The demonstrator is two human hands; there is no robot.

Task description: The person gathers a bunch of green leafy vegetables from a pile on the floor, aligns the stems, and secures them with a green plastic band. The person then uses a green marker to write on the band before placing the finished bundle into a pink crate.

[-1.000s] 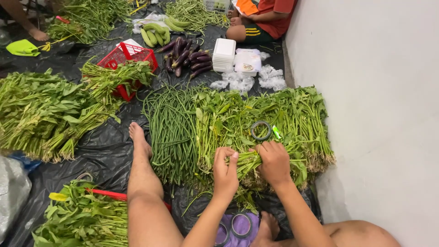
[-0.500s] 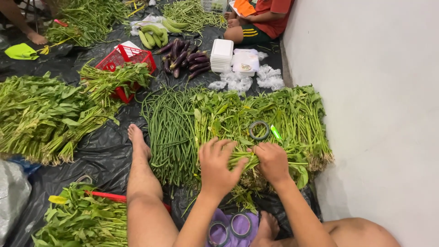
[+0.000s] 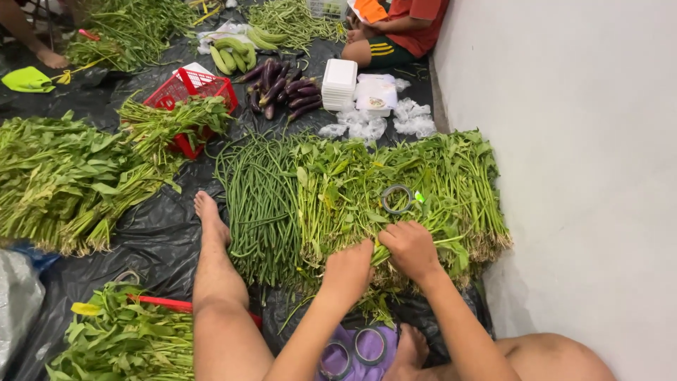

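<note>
Now the left hand [image 3: 347, 271], lifted with fingers spread half a second earlier, is pressed closed beside the right hand [image 3: 411, 248] on a leafy green bunch [image 3: 395, 190], lower centre of frame, evidently being gathered.

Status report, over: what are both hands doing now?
Left hand and right hand both gripping leafy green stalks. Tape roll lying on the greens beyond. Long beans alongside, not obstructing.
</note>
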